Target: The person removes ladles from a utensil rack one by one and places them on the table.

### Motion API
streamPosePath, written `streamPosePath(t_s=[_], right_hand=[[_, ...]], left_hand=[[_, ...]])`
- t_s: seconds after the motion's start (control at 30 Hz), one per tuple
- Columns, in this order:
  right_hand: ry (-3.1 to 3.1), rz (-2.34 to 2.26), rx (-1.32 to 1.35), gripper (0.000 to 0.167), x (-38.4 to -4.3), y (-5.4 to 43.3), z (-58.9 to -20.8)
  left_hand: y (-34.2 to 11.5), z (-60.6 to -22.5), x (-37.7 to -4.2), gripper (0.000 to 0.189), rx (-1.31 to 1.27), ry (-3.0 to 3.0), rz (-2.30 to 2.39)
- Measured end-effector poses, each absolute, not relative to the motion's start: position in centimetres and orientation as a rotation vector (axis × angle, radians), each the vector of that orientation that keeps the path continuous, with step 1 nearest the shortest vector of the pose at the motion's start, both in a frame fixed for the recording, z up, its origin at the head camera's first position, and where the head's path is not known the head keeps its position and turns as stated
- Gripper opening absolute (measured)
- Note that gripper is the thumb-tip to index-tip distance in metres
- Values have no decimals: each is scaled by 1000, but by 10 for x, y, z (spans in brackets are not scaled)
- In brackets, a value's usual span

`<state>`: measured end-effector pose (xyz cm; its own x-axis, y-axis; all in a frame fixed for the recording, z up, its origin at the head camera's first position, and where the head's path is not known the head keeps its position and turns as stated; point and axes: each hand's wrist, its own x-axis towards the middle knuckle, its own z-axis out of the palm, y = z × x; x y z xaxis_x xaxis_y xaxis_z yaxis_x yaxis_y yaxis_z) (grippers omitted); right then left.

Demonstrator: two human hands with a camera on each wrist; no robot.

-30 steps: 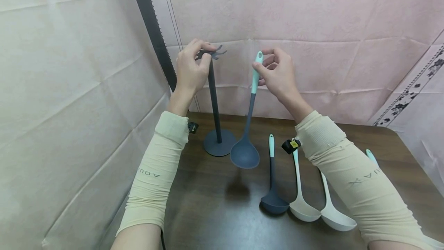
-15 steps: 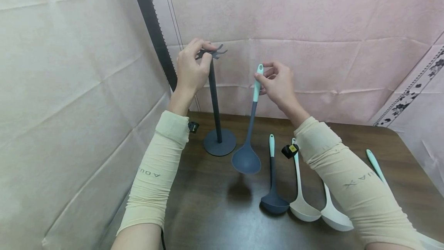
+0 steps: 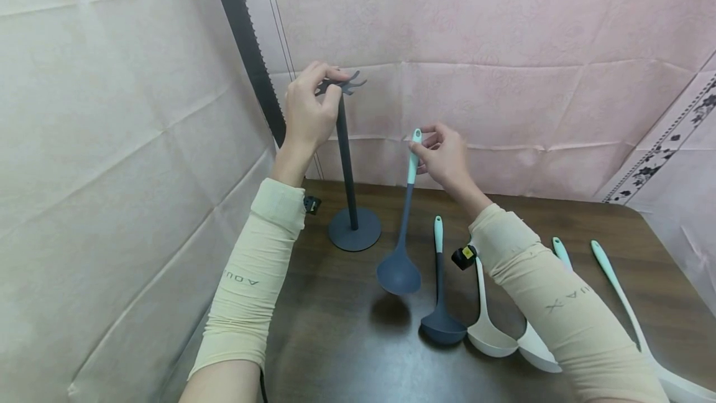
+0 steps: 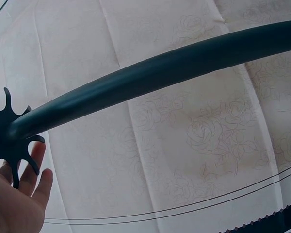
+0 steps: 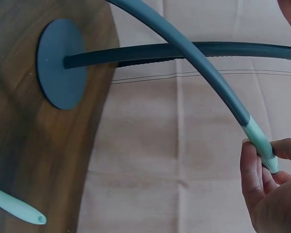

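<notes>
A dark grey utensil stand (image 3: 345,160), with a round base and a crown of curved hooks (image 4: 9,131), stands upright at the table's back left. My left hand (image 3: 310,107) grips the crown from the left, covering part of the hooks in the head view. To its right, my right hand (image 3: 447,155) pinches the mint handle end (image 5: 260,143) of a dark blue-grey ladle (image 3: 399,271) between thumb and fingers. The ladle hangs bowl down, slightly tilted, beside the stand's base and apart from it. A shadow lies on the table under its bowl.
Another dark ladle (image 3: 442,322), a cream ladle (image 3: 492,338) and whitish ladles (image 3: 537,350) lie in a row on the brown table (image 3: 335,334), mint handles pointing back. My right sleeve (image 3: 554,297) covers part of them. Pale cloth (image 3: 531,79) hangs behind.
My right hand has come down with the ladle, whose bowl is now lower and nearer the tabletop. My left hand and the stand have stayed in place.
</notes>
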<state>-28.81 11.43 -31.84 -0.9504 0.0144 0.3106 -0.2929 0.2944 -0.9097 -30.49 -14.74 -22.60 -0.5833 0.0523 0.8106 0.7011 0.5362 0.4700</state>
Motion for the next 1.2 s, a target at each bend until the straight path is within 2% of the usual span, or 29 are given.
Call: streamPosePath(t_s=[0.5, 1.2], right_hand=[[-2404, 1643, 161, 38, -294, 113, -363], [-2514, 1639, 165, 34, -294, 112, -415]], left_hand=[[-148, -226, -305, 32, -616, -1990, -1075], [-148, -226, -302, 32, -627, -1983, -1085]])
